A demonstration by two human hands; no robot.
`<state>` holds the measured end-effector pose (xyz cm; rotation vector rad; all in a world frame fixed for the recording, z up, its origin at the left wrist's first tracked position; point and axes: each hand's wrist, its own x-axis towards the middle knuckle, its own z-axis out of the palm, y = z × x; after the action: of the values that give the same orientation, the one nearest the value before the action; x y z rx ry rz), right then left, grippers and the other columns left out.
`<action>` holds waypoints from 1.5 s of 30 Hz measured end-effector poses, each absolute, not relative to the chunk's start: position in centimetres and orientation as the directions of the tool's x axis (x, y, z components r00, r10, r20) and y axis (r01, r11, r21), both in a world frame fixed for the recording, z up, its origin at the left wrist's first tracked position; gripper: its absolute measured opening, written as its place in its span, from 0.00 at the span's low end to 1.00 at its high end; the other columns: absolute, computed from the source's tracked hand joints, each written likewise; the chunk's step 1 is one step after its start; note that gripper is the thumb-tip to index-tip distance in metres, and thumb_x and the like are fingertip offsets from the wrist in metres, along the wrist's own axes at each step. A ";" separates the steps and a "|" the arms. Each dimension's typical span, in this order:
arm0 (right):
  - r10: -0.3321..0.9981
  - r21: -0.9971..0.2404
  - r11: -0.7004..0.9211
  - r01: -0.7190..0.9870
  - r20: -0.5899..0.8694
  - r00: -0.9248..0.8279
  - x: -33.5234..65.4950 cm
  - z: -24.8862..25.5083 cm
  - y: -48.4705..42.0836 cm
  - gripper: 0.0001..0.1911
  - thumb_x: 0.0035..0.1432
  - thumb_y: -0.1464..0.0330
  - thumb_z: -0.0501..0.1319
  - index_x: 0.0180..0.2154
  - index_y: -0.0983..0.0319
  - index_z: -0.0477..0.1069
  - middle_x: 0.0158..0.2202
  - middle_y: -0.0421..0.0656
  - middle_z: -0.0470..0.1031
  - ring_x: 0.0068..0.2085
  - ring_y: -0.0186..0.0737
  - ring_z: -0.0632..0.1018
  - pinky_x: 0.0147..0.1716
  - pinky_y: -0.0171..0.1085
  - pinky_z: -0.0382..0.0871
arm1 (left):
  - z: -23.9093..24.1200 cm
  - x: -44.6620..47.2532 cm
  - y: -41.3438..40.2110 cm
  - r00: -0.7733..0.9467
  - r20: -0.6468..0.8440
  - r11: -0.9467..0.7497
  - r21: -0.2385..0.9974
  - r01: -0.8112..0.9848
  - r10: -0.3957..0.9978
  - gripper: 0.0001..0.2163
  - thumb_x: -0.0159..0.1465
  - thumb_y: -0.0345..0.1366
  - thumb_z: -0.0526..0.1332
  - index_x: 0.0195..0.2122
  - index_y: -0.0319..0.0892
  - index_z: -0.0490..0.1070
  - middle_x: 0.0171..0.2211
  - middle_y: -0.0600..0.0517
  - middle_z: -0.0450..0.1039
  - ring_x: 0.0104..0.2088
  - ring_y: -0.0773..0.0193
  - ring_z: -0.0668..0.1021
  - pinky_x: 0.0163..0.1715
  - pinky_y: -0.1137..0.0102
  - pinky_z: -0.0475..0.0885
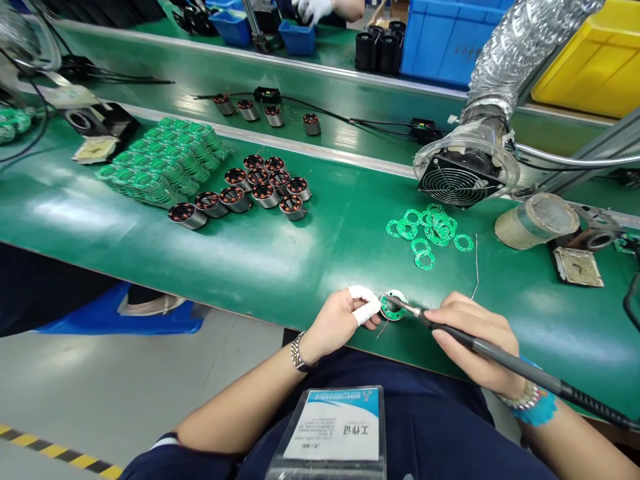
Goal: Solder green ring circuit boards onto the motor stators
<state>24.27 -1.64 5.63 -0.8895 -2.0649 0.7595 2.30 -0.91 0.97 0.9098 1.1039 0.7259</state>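
My left hand [345,317], with white tape on two fingertips, pinches a small motor stator topped by a green ring-shaped circuit board [391,306] at the near edge of the green bench. My right hand [475,340] grips a black soldering iron [500,353] like a pen. Its metal tip rests on the green board. A thin solder wire [476,267] lies just beyond my right hand.
Loose green ring boards [430,230] lie ahead. Copper-wound stators [250,190] and stacked green boards [165,160] sit to the left. A fume extractor fan [460,177] with foil hose, a tape roll [537,220] and a sponge tray [580,267] stand at right. Another person's gloved hand [313,10] works far back.
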 end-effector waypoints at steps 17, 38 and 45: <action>0.779 -0.762 0.566 0.316 0.367 -0.508 24.3 5.8 -1.7 0.13 0.54 0.77 0.58 0.42 0.62 0.71 0.26 0.43 0.73 0.29 0.38 0.73 0.28 0.39 0.70 | 0.6 2.3 -1.0 0.285 -0.425 0.448 0.894 -0.017 0.859 0.08 0.55 0.37 0.63 0.30 0.36 0.68 0.21 0.52 0.73 0.22 0.69 0.75 0.26 0.73 0.72; 0.834 -0.637 0.535 0.555 0.297 -0.465 22.2 1.1 -1.4 0.19 0.56 0.67 0.60 0.49 0.62 0.60 0.40 0.48 0.71 0.40 0.41 0.74 0.39 0.40 0.71 | 0.7 1.3 -1.8 0.296 -0.208 0.166 0.973 0.160 0.932 0.04 0.53 0.36 0.65 0.29 0.42 0.76 0.28 0.50 0.77 0.28 0.64 0.77 0.32 0.69 0.72; 0.796 -0.581 0.603 0.546 0.387 -0.466 21.9 1.8 -1.0 0.17 0.56 0.70 0.59 0.48 0.61 0.61 0.40 0.48 0.71 0.42 0.44 0.72 0.41 0.44 0.71 | 1.1 3.3 -0.8 0.345 -0.490 0.552 0.827 -0.106 0.800 0.10 0.50 0.38 0.66 0.28 0.36 0.71 0.17 0.55 0.70 0.18 0.71 0.72 0.21 0.75 0.70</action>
<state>21.92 -1.02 1.76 -1.0545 -2.1880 0.5031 3.32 -0.83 1.09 0.7902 1.0602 0.6752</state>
